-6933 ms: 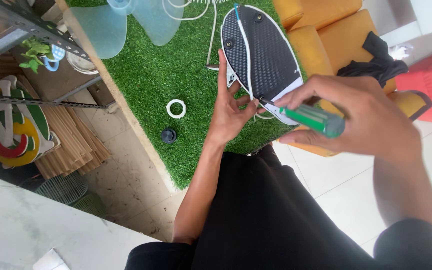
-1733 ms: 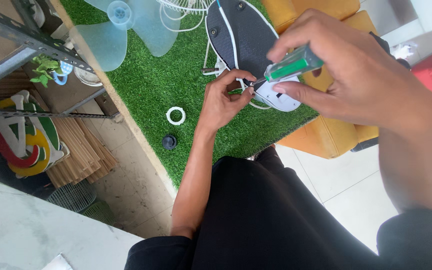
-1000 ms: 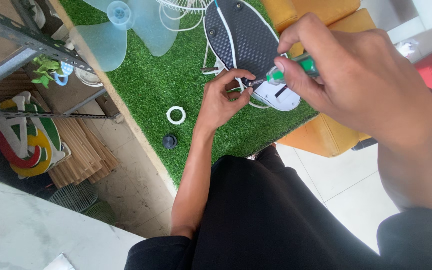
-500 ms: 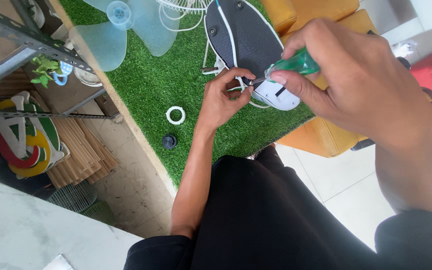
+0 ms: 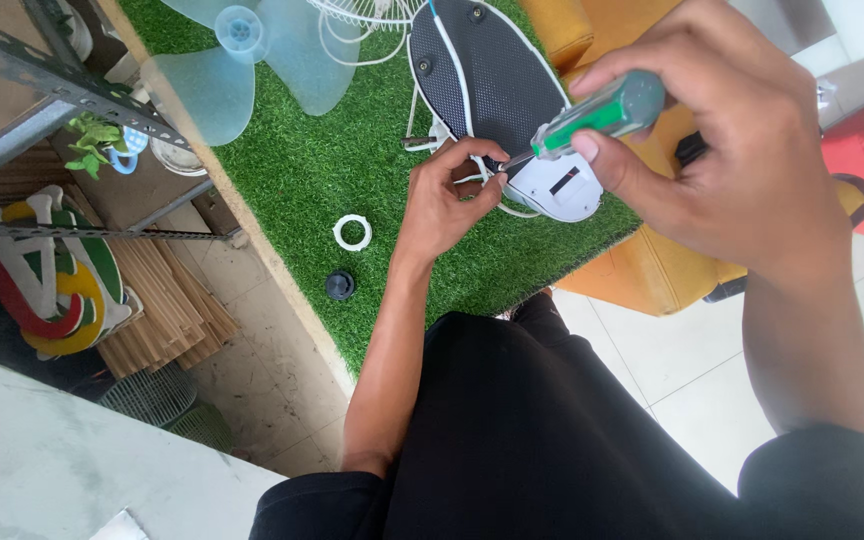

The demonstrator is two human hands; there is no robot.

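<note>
Since approx. half a sec ago, R hand (image 5: 722, 150) has shifted slightly w/ the screwdriver (image 5: 592, 118); the handle now sits lower in the grip, blade angled down-left as before. Head view: R hand is clamped around the green, clear-tipped screwdriver handle, thumb pressed under it, fingers curled over the top. Metal tip meets the white end of the fan base (image 5: 512, 110), an oval black textured plate w/ white rim, standing tilted on the green turf mat (image 5: 372, 160). L hand (image 5: 442, 195) lies just beside the tip, below-left of it, fingers pinched together at the white housing and its white cord; whether a small part is held between the fingertips cannot be told. Fan base is thus between both hands, touching L fingertips, tip of tool on it. On the turf, left of L hand: white ring (image 5: 352, 232), apart from it a small black cap (image 5: 339, 286) near the mat edge. Pale blue fan blade (image 5: 242, 50) lies at top left, wire guard (image 5: 367, 10) beside it. Containers: metal shelf (image 5: 62, 90) at left holds a small potted plant (image 5: 92, 150). Yellow seat (image 5: 652, 270) sits behind R hand.
</note>
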